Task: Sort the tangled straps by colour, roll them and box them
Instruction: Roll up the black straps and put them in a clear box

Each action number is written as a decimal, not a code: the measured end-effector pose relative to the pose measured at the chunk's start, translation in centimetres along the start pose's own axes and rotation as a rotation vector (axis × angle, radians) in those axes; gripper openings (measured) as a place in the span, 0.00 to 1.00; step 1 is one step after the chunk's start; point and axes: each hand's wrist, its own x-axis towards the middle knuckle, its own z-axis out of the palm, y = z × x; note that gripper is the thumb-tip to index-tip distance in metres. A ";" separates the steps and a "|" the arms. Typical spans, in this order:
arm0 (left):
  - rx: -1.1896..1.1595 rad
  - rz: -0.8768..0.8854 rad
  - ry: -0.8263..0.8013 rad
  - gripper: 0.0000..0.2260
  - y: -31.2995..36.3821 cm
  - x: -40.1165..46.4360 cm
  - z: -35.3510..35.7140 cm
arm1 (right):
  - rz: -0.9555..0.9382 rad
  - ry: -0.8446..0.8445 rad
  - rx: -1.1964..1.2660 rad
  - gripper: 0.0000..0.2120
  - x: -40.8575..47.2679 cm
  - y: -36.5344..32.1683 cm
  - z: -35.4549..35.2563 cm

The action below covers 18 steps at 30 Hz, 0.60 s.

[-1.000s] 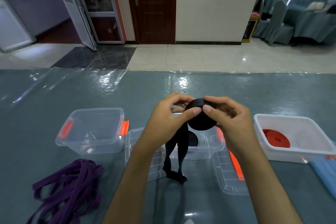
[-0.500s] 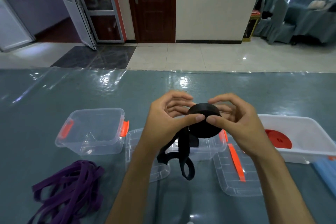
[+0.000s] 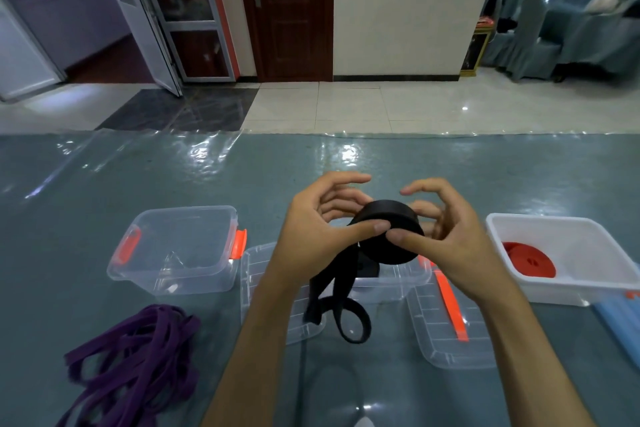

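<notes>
Black webbing is what I have in hand: the black strap roll point(image 3: 386, 236) sits above the middle clear box point(image 3: 391, 282), pinched between my left hand point(image 3: 322, 229) and my right hand point(image 3: 450, 239), close together with both thumbs pressing the near face and fingers curled behind it. I hold it flat like that so the coil cannot spring open. The loose tail point(image 3: 341, 302) hangs from the roll's left edge, looping just over the clear lid point(image 3: 270, 291), so I judge a few more turns remain before it can be dropped in the box below. Off to my right the white bin point(image 3: 571, 253) holds a finished red roll point(image 3: 528, 262), kept apart by colour. The purple straps point(image 3: 135, 354) lie in a loose heap at my near left, not yet rolled, just in front of the empty clear box point(image 3: 180, 250) with orange clips. A second lid point(image 3: 446, 329) lies at my near right, with an orange strip on it
</notes>
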 end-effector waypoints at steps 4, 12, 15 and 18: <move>-0.016 -0.125 -0.087 0.16 0.1 -0.2 -0.3 | -0.116 0.084 -0.048 0.21 0.0 0.4 0.4; 0.111 -0.142 -0.111 0.17 0.4 -0.2 -1.4 | -0.085 0.141 0.038 0.21 0.0 1.7 0.9; 0.099 -0.169 -0.123 0.25 -0.2 -0.5 -1.7 | -0.093 0.174 0.035 0.18 0.0 1.6 1.2; 0.190 -0.198 -0.140 0.27 -1.6 -0.9 -2.3 | -0.104 0.200 0.009 0.17 0.0 1.3 1.1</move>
